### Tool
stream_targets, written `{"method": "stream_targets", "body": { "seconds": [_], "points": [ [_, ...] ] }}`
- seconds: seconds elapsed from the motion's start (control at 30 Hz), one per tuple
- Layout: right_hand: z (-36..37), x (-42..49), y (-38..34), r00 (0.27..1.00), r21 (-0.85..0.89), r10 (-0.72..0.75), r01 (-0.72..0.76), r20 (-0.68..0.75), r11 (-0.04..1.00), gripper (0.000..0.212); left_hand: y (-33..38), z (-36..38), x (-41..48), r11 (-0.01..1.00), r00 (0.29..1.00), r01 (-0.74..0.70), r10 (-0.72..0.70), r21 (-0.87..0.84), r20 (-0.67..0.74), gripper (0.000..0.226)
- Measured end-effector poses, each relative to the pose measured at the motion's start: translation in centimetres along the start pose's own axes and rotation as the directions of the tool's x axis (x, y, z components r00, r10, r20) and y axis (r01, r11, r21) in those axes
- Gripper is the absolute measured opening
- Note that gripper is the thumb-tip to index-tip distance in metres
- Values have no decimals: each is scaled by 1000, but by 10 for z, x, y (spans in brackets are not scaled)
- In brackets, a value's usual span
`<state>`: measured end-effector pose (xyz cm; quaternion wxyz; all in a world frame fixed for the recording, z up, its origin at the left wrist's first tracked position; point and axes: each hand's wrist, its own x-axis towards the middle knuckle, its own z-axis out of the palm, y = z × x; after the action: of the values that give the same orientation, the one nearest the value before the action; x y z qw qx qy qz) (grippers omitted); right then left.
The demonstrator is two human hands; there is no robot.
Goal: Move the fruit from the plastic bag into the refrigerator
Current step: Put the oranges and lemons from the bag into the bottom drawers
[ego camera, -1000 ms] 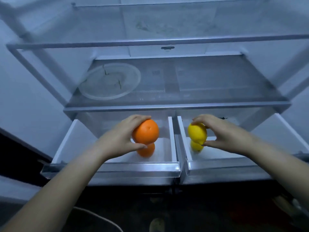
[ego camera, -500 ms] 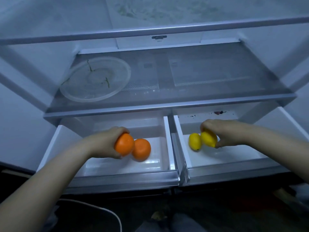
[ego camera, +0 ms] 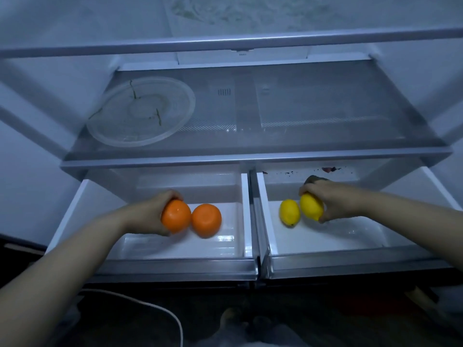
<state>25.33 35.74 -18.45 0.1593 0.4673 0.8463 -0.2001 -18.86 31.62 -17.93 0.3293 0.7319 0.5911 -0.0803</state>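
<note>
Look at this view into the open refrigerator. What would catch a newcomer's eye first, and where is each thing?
The bright fruit stands out against the pale interior. The left hand grips the left orange in the left drawer beside the right orange. The right hand grips the right lemon in the right drawer beside the left lemon. Above, a clear round dish lies on the left of the glass shelf.

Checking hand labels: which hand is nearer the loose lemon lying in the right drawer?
Right. The right hand holds a second lemon just beside the loose lemon; the left hand is across the divider in the left drawer, gripping an orange.
</note>
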Motion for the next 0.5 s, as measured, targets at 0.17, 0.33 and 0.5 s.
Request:
{"method": "stream_targets", "body": {
  "seconds": [0.17,0.33,0.5],
  "points": [
    [15,7,3,998,110,28,-34,57,993,71,-6,7,4,998,1000,2,-3,-58,-19,80],
    [22,8,4,998,161,31,-41,63,986,70,-11,12,8,999,1000,4,-5,-52,-22,81],
    [28,11,7,998,171,25,-36,62,985,71,-12,14,13,997,1000,2,-3,-75,-12,82]
  ]
}}
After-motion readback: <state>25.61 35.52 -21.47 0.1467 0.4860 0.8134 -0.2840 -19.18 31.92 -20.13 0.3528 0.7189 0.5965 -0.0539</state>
